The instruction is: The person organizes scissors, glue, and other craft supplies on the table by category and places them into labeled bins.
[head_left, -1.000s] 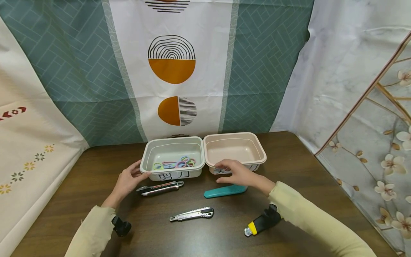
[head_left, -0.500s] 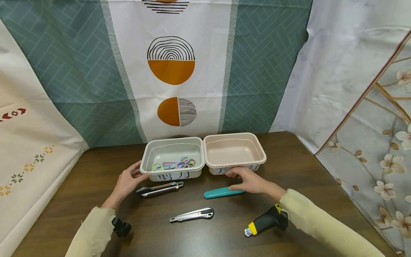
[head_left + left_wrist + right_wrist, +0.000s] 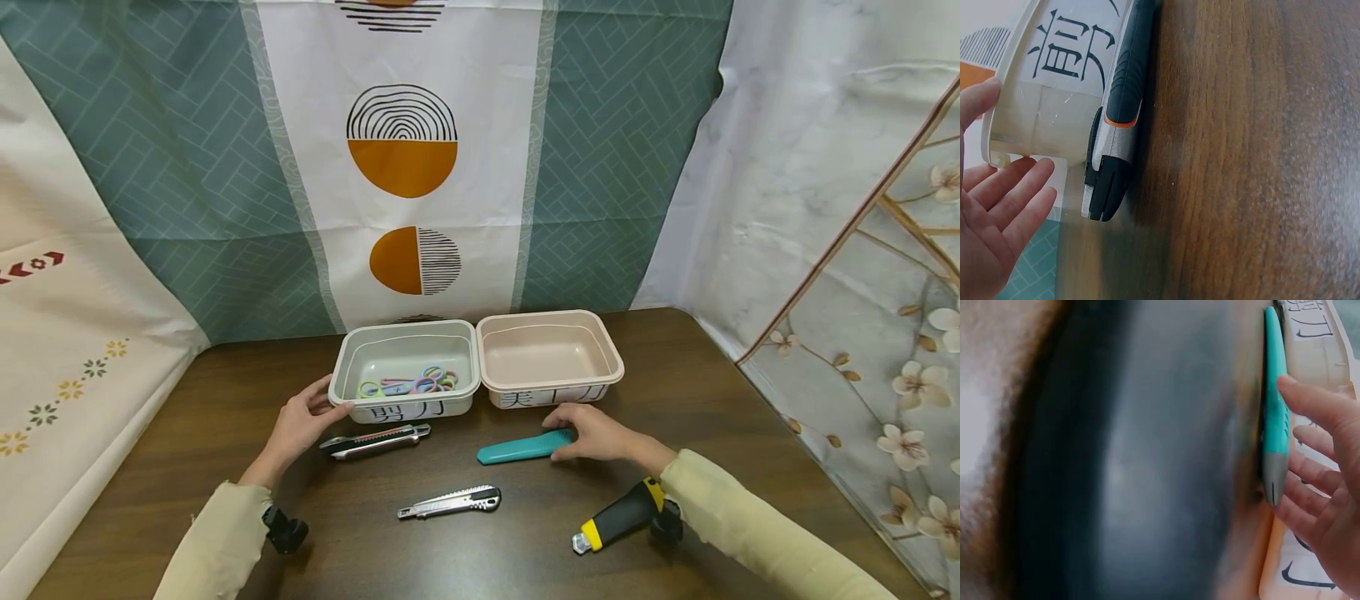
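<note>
My left hand (image 3: 303,425) rests at the front-left corner of the grey-green bin (image 3: 468,402). In the left wrist view its thumb lies on the rim, and the fairly straight fingers touch the side wall. Several colourful scissors (image 3: 427,381) lie in that bin. My right hand (image 3: 600,433) is at the right end of a teal utility knife (image 3: 517,449) lying on the table. Seen from the right wrist, the thumb is by one side of the teal knife (image 3: 1276,419) and loosely spread fingers are by the other; firm contact cannot be told.
A beige-pink bin (image 3: 551,385) adjoins the grey-green one. A black-and-silver utility knife (image 3: 378,441) lies before the left bin. Nearer me are a silver utility knife (image 3: 450,502) and a black-and-yellow utility knife (image 3: 622,515), below my right wrist. Curtains (image 3: 615,167) hang behind the table.
My right hand has moved down and right, from the front of the beige-pink bin to the teal utility knife's right end. My left hand has stayed at the grey-green bin's corner.
</note>
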A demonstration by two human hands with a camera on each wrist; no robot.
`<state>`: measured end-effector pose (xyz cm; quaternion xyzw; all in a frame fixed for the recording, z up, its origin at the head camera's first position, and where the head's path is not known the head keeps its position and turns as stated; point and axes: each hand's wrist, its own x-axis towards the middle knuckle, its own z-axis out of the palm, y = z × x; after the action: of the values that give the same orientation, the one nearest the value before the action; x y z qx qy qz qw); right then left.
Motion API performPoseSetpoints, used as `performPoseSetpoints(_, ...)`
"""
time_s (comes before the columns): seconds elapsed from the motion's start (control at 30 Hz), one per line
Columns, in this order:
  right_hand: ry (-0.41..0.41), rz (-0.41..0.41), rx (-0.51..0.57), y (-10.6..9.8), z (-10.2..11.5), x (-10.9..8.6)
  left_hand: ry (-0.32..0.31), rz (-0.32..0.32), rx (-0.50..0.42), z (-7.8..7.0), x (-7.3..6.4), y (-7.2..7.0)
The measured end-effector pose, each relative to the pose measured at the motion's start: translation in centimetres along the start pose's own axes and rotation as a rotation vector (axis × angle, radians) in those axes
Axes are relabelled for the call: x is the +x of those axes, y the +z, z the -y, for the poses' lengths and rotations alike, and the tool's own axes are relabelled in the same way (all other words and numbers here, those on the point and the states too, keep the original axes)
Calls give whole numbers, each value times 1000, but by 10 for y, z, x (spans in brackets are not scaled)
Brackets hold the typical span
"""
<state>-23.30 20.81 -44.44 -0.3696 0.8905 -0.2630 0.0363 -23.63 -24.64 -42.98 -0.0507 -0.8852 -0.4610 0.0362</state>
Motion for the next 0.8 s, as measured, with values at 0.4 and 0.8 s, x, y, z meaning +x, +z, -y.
performPoseSetpoints(0.4, -1, 17, -40, 5, -4, -1, -4, -2, -6, 0, 0, 1)
performPoseSetpoints(0.8, -16, 8, -89, 6, 2, -3, -1, -3, -11, 0, -1, 0)
